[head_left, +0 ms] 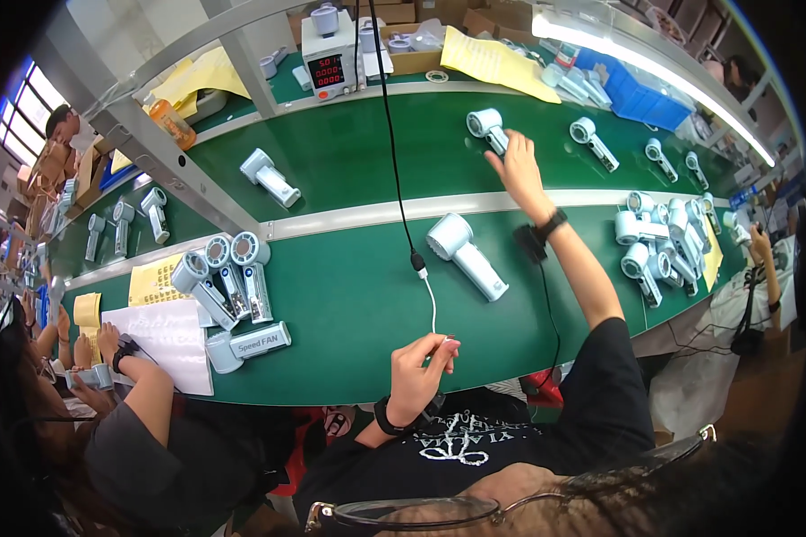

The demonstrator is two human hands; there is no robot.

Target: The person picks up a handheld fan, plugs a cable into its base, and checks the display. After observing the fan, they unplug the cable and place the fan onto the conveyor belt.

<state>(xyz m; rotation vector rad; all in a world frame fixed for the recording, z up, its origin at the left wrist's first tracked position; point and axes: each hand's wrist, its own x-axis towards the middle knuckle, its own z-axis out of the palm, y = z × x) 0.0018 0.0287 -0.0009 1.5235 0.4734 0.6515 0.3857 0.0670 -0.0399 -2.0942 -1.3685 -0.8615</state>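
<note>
Near the front edge of the green bench, my left hand (418, 371) is closed in a pinch around the end of a white cable (432, 300). That cable hangs from a black cord's connector (418, 262); its tip is mostly hidden by my fingers. My right hand (519, 170) reaches over the far green belt, thumb and fingers spread about the handle end of a pale blue handheld fan (486, 125). Whether they touch it is hard to make out. Between my arms, another handheld fan (466, 255) lies on the bench, its round head toward the upper left.
Several fans (663, 237) are heaped at the right. At left, more fans (233, 268) stand by white paper (166, 336) and a co-worker's arm (148, 385). A metal rail (331, 219) separates bench from belt. Behind are a power supply (331, 58) and blue bin (636, 94).
</note>
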